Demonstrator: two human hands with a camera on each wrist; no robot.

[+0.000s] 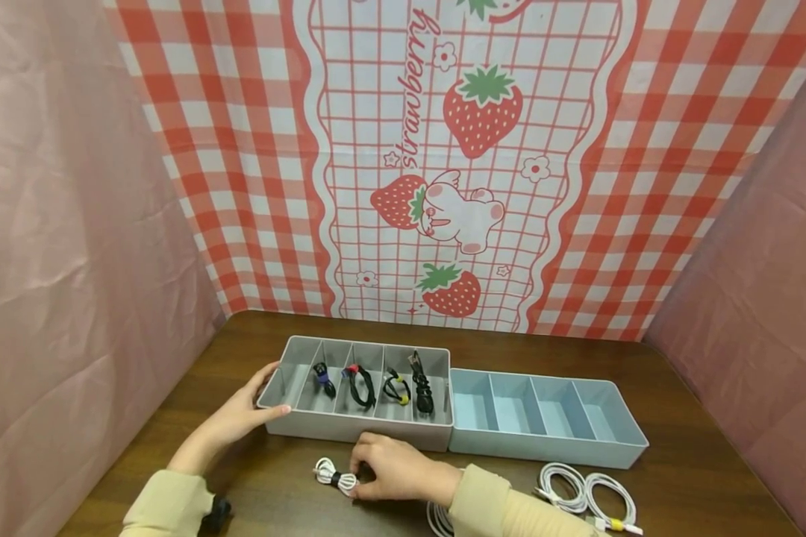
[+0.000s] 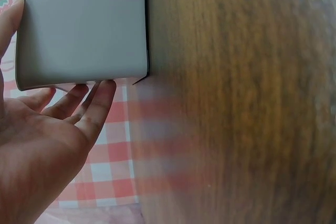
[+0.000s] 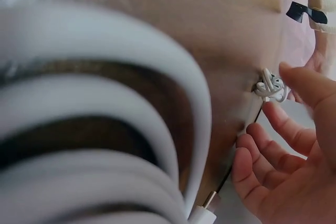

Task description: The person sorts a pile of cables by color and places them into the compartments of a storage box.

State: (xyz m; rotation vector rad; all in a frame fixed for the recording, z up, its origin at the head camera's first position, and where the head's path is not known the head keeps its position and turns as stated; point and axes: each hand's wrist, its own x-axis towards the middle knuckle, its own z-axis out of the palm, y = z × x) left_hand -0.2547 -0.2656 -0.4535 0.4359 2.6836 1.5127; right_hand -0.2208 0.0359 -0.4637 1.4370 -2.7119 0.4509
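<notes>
In the head view, a grey organizer box [image 1: 309, 425] and a light-blue organizer box [image 1: 544, 448] were seen end to end on the wooden surface [image 1: 269, 485]. The grey box was divided into five compartments. In the second from the left, a black cable with a purple tie [image 1: 325, 381] was held; in the third, a looped black cable with a red part [image 1: 369, 393]; in the fourth, a black cable with yellow ties [image 1: 407, 389]; in the fifth, a longer folded black cable [image 1: 422, 389]. The light-blue box was split into four compartments.

The white cable bundle [image 1: 325, 470], bound by a black band [image 1: 336, 479], was placed on the surface in front of the grey box. Its right end was pinched between the thumb and index finger of the right hand [image 1: 392, 466]. By the right wrist view, the other fingers were shown bent and apart from it, and a white connector [image 3: 203, 215] was revealed beside large, blurred white coils.

The left hand [image 1: 242, 406] was spread at the grey box's left end; by the left wrist view, its fingertips [image 2: 106, 88] were shown against the wall.

Two white cable coils [image 1: 630, 509] were laid near the light-blue box.
</notes>
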